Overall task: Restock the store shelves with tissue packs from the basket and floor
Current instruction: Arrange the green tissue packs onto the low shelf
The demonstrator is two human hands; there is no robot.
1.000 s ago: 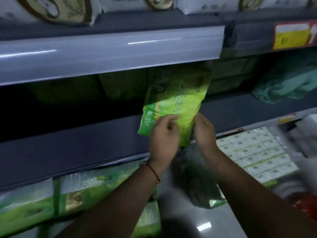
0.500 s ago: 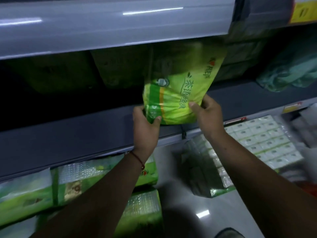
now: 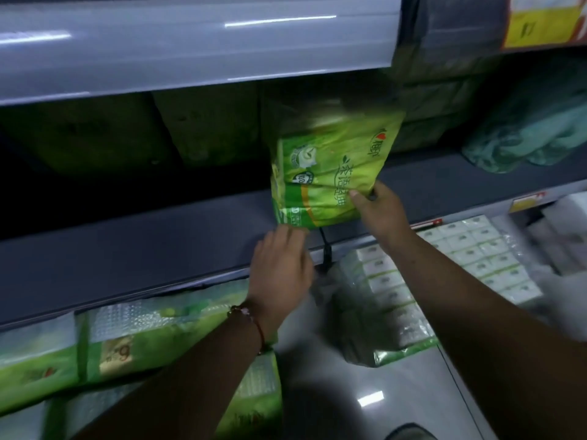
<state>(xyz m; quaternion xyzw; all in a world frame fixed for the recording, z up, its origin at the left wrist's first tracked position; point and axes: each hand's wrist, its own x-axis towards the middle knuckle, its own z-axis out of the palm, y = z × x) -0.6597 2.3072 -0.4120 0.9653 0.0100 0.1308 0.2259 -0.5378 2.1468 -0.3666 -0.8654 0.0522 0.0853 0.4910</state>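
A green tissue pack (image 3: 327, 173) stands tilted on the dark grey middle shelf (image 3: 143, 249), its top under the shelf above. My right hand (image 3: 379, 211) grips its lower right corner, thumb on the front. My left hand (image 3: 281, 271) is just below the pack's lower left corner, off it, blurred, fingers loosely bent and holding nothing. More green packs (image 3: 203, 128) stand in shadow at the back of the shelf.
Green tissue packs (image 3: 133, 341) fill the shelf below at left. A large wrapped bundle of white packs (image 3: 394, 300) lies on the floor at right. Teal packs (image 3: 533, 128) sit on the middle shelf at far right. A yellow price tag (image 3: 540, 20) hangs top right.
My left hand has let go of the pack's lower left corner and dropped below it. The pack has gone further onto the shelf, held by my right hand alone.
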